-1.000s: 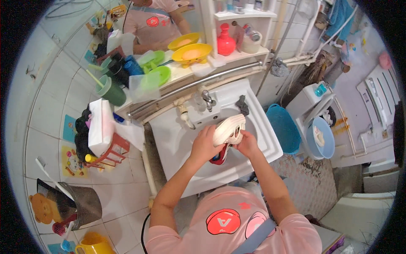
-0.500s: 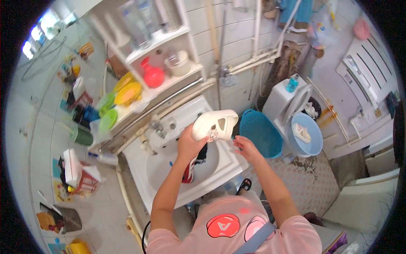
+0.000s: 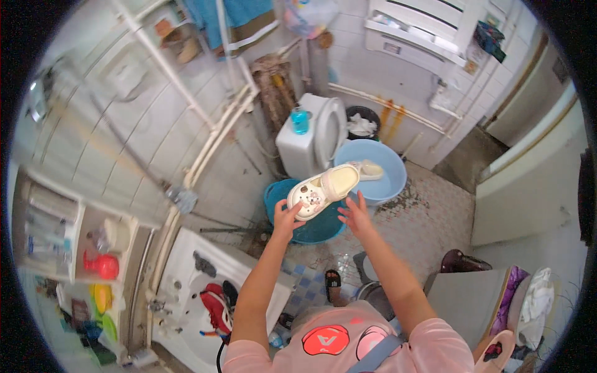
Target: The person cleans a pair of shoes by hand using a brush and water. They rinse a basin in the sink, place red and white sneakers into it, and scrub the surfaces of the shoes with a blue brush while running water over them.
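My left hand [image 3: 287, 218] grips the toe end of a cream clog-style shoe [image 3: 323, 189] with small charms on it, holding it in the air above a dark blue basin [image 3: 277, 193]. My right hand [image 3: 354, 215] is just beside the shoe, fingers spread, holding nothing. Beyond the shoe lies a light blue basin [image 3: 390, 166] with another pale shoe [image 3: 368, 169] in it. A red and black shoe [image 3: 216, 308] lies in the white sink [image 3: 186, 261] at the lower left.
A white toilet [image 3: 314, 133] with a blue bottle [image 3: 300, 120] on its tank stands behind the basins. A black waste bin [image 3: 363, 122] is beside it. Shelves with a red bottle [image 3: 102, 265] hang at the left. A grey stool [image 3: 466, 298] stands at the lower right.
I have turned from the sink to the right. The cream shoe went with my left hand from over the sink to above the basins. My right hand let go of it.
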Tool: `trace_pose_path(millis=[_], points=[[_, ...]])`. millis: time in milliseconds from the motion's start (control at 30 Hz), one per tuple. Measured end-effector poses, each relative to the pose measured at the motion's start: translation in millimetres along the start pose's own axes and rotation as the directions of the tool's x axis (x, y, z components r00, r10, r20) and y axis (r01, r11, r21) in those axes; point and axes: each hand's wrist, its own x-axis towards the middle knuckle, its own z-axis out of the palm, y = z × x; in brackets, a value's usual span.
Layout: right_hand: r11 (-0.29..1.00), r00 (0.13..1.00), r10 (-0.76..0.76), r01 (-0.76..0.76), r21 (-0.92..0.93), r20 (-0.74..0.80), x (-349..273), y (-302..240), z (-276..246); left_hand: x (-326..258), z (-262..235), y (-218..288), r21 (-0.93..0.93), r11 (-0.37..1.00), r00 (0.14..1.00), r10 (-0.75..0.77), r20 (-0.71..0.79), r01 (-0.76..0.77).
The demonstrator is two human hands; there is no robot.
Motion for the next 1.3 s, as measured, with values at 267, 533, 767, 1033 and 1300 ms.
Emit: trace_pose_path(millis=[267,533,767,1033,1300], points=[[0.993,0.995,-0.092,0.094,0.074,-0.027,44.8,-15.4,-75.3,86.9,128.7,-70.2,-0.028,0.983,0.979,-0.179,0.096,0.183],[0.999,0.978,0.038,-0.036,0.012,-0.204,56.4,4.3,-138.4,121.2,175.9,-98.2,0.343,0.851,0.887,-0.453,0.093,0.398],[0.993,0.981,0.102,-0.111,-0.048,-0.162,55.9,3.3,-110.9,104.5,132.8,-98.3,0.202,0.829,0.828,-0.549,0.115,0.522],[0.994,0.992,0.081,-0.073,-0.076,0.095,34.7,18.5,-10.1,42.6,42.5,-50.3,0.033,0.905,0.879,-0.420,0.226,0.424],[0.980,0.915,0.175,-0.126,-0.157,0.363,-34.8,92.6,110.7,-71.0,-103.2,-17.2,-0.124,0.941,0.945,-0.300,0.126,0.315]])
